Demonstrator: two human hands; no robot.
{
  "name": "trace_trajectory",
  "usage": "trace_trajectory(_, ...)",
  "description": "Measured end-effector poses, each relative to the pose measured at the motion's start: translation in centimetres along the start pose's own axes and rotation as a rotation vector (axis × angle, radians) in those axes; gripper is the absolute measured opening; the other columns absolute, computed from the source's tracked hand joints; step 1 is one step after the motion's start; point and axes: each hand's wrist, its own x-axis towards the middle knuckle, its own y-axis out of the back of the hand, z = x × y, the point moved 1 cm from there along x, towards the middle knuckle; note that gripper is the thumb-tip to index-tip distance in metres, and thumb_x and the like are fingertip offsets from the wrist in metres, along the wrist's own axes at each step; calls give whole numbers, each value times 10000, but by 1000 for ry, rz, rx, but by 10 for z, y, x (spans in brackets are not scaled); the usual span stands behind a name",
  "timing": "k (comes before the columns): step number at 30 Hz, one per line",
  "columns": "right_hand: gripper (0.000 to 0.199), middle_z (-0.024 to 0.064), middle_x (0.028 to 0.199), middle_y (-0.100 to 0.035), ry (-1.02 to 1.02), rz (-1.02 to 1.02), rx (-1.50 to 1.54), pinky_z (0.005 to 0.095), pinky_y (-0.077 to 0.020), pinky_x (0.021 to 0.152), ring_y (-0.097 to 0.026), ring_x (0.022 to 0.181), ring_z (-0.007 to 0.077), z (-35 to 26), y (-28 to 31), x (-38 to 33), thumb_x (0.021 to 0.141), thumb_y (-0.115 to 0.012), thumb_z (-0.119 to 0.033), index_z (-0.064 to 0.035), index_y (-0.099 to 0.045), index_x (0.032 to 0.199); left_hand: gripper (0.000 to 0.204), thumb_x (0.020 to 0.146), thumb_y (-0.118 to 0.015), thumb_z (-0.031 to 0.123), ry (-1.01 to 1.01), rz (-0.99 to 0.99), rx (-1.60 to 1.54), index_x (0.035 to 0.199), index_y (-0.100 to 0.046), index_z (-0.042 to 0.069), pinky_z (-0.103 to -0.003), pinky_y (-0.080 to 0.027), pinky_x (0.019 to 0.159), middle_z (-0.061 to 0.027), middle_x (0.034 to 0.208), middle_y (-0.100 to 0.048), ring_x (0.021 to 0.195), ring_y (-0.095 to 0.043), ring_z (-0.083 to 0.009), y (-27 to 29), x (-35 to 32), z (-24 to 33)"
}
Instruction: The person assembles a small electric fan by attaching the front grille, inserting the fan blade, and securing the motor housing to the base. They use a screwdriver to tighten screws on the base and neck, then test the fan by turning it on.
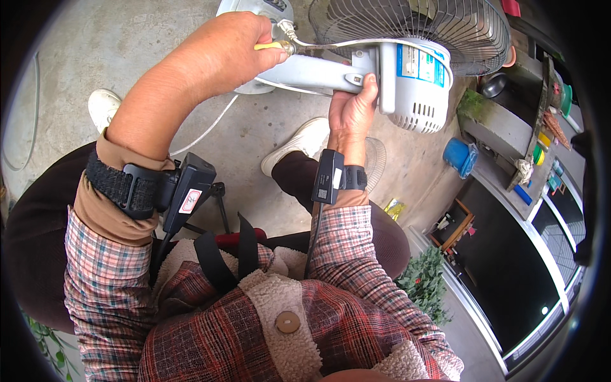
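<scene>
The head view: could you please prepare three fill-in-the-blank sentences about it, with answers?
The left hand holds a tool with a ____ handle.
The right hand grips the fan, which carries a blue and ____ label.
On the fleece trim sits one round brown ____.
Missing words: yellow; white; button.

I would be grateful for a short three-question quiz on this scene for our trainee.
1. True or false: the left hand holds the yellow-handled screwdriver.
2. What colour are the person's shoes: A) black, B) white, C) red?
3. Which part of the electric fan does the right hand hold?

Key: 1. True. 2. B. 3. The post, next to the motor housing.
</scene>
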Motion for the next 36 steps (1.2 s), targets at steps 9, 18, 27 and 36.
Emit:
trace_trajectory(9, 526, 88, 1269, -533, 18, -12, -32, 441, -435, 1062, -539, 1162, 243, -3, -4, -5, 856, -679, -195, -48, -457, 1310, 278, 876, -652, 257, 38, -34, 5, 885, -621, -19, -352, -444, 615, -119, 705, -598, 649, -545, -190, -2, -3, 4)
trace_trajectory(18, 520, 98, 1265, -530, 7, -17, -44, 436, -439, 1055, -541, 1149, 245, -4, -10, -8, 864, -663, -183, -39, -448, 1315, 283, 860, -652, 256, -2, -38, 55, 909, -618, -21, -373, -454, 628, -158, 730, -606, 663, -578, -240, -5, -5, 8)
trace_trajectory(27, 515, 94, 1276, -521, -12, -27, -47, 440, -439, 1056, -533, 1164, 240, -8, -10, -11, 863, -653, -170, -41, -446, 1318, 281, 856, -636, 258, -16, -28, 78, 892, -621, -21, -387, -459, 639, -175, 722, -608, 663, -587, -271, -9, -9, 12)
trace_trajectory(36, 517, 96, 1279, -515, -19, -37, -41, 449, -440, 1058, -524, 1177, 241, -10, -13, -13, 858, -653, -159, -43, -445, 1317, 296, 852, -630, 273, -17, -36, 76, 895, -620, -20, -401, -459, 654, -185, 734, -606, 689, -596, -290, -10, -8, 12)
